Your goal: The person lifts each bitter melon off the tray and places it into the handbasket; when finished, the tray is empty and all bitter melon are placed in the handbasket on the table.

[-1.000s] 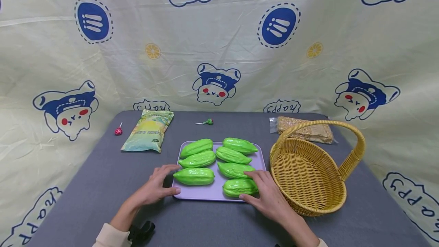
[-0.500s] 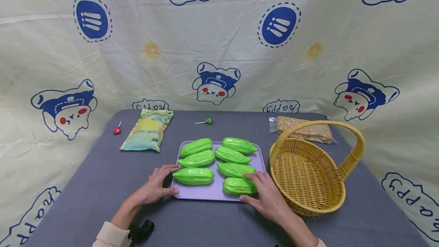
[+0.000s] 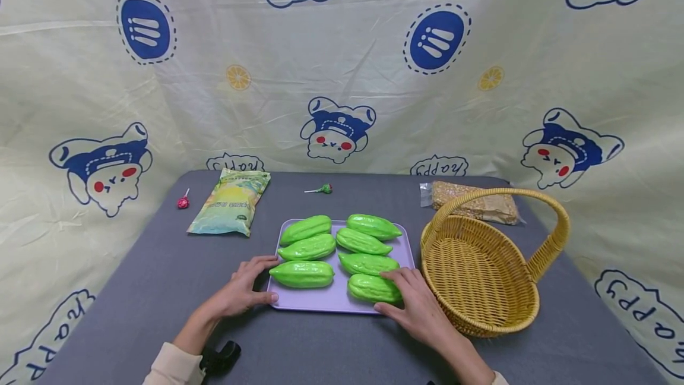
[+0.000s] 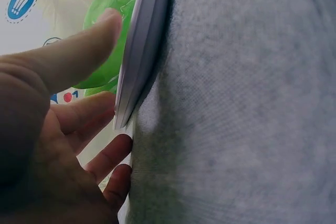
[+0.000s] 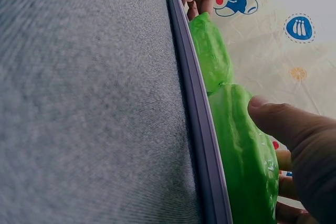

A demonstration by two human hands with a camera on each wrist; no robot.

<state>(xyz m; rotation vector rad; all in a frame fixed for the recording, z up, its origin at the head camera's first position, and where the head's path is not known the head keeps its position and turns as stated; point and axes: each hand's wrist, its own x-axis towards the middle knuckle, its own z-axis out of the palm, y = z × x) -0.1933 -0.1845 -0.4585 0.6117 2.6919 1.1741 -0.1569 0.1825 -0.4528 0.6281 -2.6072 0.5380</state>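
Several shiny green bitter melons lie in two columns on a lilac tray (image 3: 331, 299). The left hand (image 3: 240, 290) is at the tray's left edge, its thumb near the front corner and its fingers along the side. In the left wrist view those fingers are loosely bent beside the tray rim (image 4: 142, 51). At the tray's front right, the right hand (image 3: 419, 308) is at the end of the nearest bitter melon (image 3: 371, 289), thumb on the near side and fingers beyond it. In the right wrist view its thumb overlaps this melon (image 5: 241, 150), whose right end is hidden in the head view.
A wicker basket (image 3: 475, 278) with a tall handle stands close to the right hand. Behind it lies a clear packet of tan grains (image 3: 475, 201). At the back are a yellow-green bag (image 3: 230, 204), a red lollipop (image 3: 183, 199) and a green lollipop (image 3: 323, 189).
The nearest right bitter melon has shifted slightly away and turned a little, its right end now lying lower in the head view. Both hands have hardly moved.
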